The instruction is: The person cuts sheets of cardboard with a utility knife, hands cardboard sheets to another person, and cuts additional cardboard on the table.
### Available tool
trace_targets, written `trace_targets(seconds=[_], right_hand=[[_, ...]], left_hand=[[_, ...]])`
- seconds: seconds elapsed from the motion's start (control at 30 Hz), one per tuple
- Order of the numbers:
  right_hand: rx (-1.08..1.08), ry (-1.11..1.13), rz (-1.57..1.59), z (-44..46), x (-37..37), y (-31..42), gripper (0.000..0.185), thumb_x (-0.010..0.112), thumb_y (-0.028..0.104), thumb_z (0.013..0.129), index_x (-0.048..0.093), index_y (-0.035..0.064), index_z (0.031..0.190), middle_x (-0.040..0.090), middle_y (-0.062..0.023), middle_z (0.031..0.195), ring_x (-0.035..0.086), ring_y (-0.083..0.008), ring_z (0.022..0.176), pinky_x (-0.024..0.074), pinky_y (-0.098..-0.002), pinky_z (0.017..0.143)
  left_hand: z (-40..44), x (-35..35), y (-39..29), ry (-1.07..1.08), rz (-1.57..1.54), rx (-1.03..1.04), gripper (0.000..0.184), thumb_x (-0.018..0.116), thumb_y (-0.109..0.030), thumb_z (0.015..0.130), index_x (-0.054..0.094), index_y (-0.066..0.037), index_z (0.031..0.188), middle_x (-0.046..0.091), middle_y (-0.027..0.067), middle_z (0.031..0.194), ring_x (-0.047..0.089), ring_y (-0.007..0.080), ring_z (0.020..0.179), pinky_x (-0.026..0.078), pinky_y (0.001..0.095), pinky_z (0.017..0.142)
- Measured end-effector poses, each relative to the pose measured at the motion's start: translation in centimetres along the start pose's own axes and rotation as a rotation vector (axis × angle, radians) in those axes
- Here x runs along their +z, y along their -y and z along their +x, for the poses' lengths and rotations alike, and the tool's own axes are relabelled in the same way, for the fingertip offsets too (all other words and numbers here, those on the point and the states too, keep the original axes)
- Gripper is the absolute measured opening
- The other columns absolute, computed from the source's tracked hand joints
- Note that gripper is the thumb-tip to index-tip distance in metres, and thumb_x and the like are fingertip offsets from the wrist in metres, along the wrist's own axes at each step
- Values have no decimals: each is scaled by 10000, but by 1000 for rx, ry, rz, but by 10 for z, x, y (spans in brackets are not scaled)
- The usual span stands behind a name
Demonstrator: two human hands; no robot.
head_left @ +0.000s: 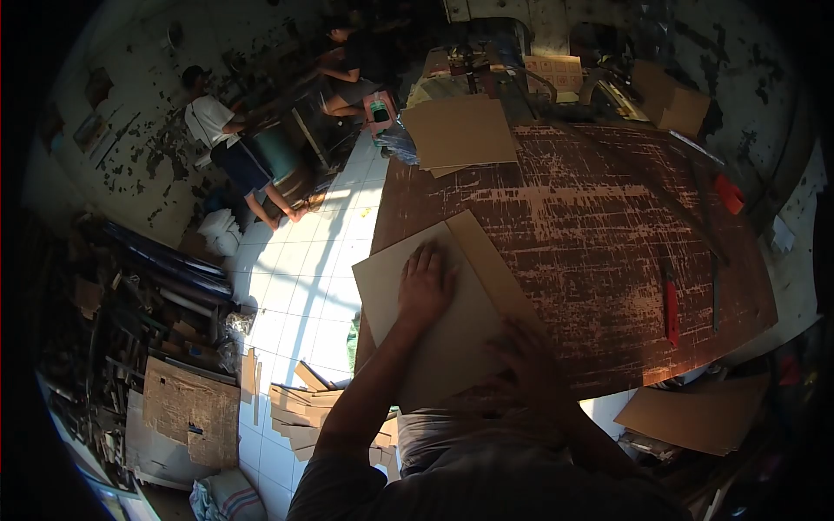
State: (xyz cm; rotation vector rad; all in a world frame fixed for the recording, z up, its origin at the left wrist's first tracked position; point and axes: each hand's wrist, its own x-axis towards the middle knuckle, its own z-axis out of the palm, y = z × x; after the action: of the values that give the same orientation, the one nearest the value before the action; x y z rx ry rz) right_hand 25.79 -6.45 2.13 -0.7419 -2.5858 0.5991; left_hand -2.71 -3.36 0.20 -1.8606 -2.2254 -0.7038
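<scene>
A grey-faced board [460, 339] lies on the worn brown tabletop, partly over a brown cardboard sheet [495, 269] whose strip shows along its right side. My left hand [426, 285] rests flat on the upper part of the grey board, fingers stretched out. Lower down, at the right edge of the board, is my right hand [526, 358], in shadow with its fingers spread over the edge. To the right on the tabletop lie a red-handled cutter [671, 314] and a thin dark strip [716, 295].
Cardboard sheets [460, 132] are stacked at the table's far left corner. An orange-red object [729, 194] sits at the right. Cardboard offcuts [300, 408] cover the floor at lower left. Two people, one in a white shirt [208, 120], are at the far left.
</scene>
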Motion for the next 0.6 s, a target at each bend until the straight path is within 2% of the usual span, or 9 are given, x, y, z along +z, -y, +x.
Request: trace_targets(seconds=[0.27, 0.43, 0.5, 0.6], right_hand=[[-6, -27, 33, 0, 2, -1, 603, 719, 511, 884, 637, 156, 1365, 349, -175, 1610, 319, -364, 1499, 291, -555, 1199], [1, -15, -5, -1, 6, -4, 658, 729, 566, 853, 639, 159, 1362, 360, -174, 1603, 326, -368, 1494, 304, -550, 1198], [2, -24, 19, -2, 8, -4, 659, 728, 570, 853, 638, 163, 1364, 363, -173, 1601, 328, -370, 1492, 315, -547, 1195], [-11, -31, 22, -1, 5, -4, 655, 727, 570, 856, 635, 168, 1365, 364, -171, 1599, 331, -372, 1491, 335, -544, 1189]], left_hand=[[0, 7, 7, 1, 8, 11, 537, 508, -411, 1028, 525, -22, 1398, 449, 199, 1537, 384, 370, 1455, 301, 500, 1208], [0, 4, 6, 43, 4, 10, 575, 494, -435, 1032, 505, -17, 1427, 440, 206, 1545, 371, 371, 1465, 294, 500, 1215], [1, 8, 8, -16, 28, 17, 536, 536, -411, 1020, 534, -66, 1430, 469, 188, 1527, 423, 387, 1420, 337, 497, 1185], [0, 10, 8, -24, 26, 11, 548, 532, -422, 1021, 527, -67, 1439, 468, 189, 1530, 423, 389, 1421, 335, 495, 1188]])
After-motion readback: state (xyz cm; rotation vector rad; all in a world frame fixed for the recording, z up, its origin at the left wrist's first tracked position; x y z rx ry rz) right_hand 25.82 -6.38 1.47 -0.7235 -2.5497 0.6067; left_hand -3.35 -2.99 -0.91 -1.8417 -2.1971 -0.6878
